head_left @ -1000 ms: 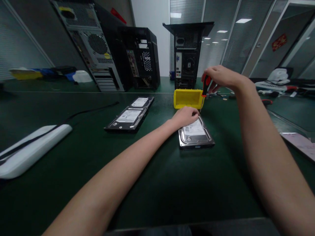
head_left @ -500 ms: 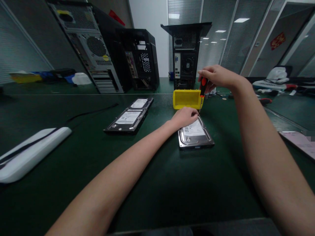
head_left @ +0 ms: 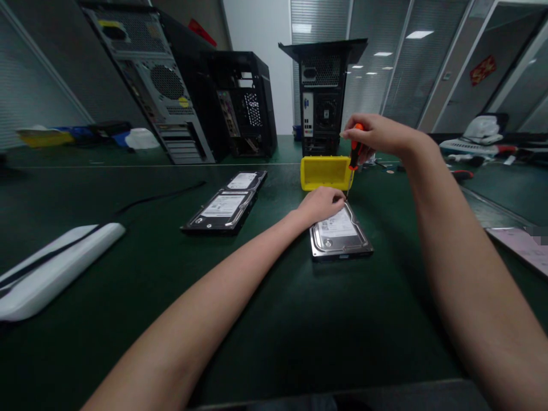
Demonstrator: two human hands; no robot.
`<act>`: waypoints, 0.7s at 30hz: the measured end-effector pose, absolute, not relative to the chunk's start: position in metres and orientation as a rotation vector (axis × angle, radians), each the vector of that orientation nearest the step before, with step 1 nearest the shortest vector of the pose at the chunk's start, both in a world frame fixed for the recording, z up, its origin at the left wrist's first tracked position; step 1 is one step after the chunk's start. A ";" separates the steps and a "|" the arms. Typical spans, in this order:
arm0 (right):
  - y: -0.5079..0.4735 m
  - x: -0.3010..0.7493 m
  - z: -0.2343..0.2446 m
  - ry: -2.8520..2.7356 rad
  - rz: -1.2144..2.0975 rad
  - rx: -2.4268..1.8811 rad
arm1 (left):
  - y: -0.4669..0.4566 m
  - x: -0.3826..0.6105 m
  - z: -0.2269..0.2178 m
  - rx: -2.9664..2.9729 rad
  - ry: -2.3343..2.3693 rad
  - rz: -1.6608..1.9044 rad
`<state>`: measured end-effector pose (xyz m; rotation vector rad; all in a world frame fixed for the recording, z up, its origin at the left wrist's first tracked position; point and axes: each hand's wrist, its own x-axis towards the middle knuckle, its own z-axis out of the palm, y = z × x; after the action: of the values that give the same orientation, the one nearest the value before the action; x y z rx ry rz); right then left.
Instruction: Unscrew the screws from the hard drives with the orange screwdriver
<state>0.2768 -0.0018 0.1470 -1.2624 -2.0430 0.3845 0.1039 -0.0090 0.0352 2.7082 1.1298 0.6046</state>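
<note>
A hard drive (head_left: 342, 231) lies flat on the green table, its labelled metal cover upward. My left hand (head_left: 321, 204) rests over its far left part, fingers curled at the far edge and pressing it. In my right hand (head_left: 370, 136) is a screwdriver (head_left: 355, 153) with a red and black handle, held nearly upright. Its tip meets the far end of the drive, close to my left fingertips; the screw there is too small to make out. Just behind the drive stands a yellow plastic bin (head_left: 326, 173).
Two more hard drives (head_left: 225, 204) lie left of centre. Computer cases (head_left: 244, 105) stand along the back, one behind the bin (head_left: 324, 97). A white object with a black strap (head_left: 64, 268) lies at left. Red-handled pliers (head_left: 462, 175) and small parts lie at right.
My right fingers have shifted on the screwdriver handle, so its top now shows above the hand. The left hand and the hard drive stay where they were.
</note>
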 end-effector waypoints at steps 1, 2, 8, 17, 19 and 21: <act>-0.001 0.277 0.147 -2.046 0.386 -1.261 | -0.009 0.104 0.035 2.707 1.131 0.604; -0.001 0.277 0.147 -2.048 0.387 -1.262 | -0.009 0.104 0.035 2.707 1.132 0.601; -0.001 0.271 0.147 -2.060 0.424 -1.241 | -0.009 0.104 0.035 2.717 1.132 0.601; 0.000 0.269 0.146 -2.057 0.439 -1.274 | -0.010 0.104 0.036 2.706 1.130 0.601; 0.000 0.269 0.146 -2.046 0.445 -1.297 | -0.010 0.104 0.036 2.713 1.122 0.609; 0.000 0.268 0.146 -2.026 0.473 -1.314 | -0.010 0.104 0.036 2.716 1.132 0.604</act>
<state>0.2682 0.0005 0.1458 -1.3143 -2.0264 0.4728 0.1044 -0.0098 0.0356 2.7155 1.1323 0.6036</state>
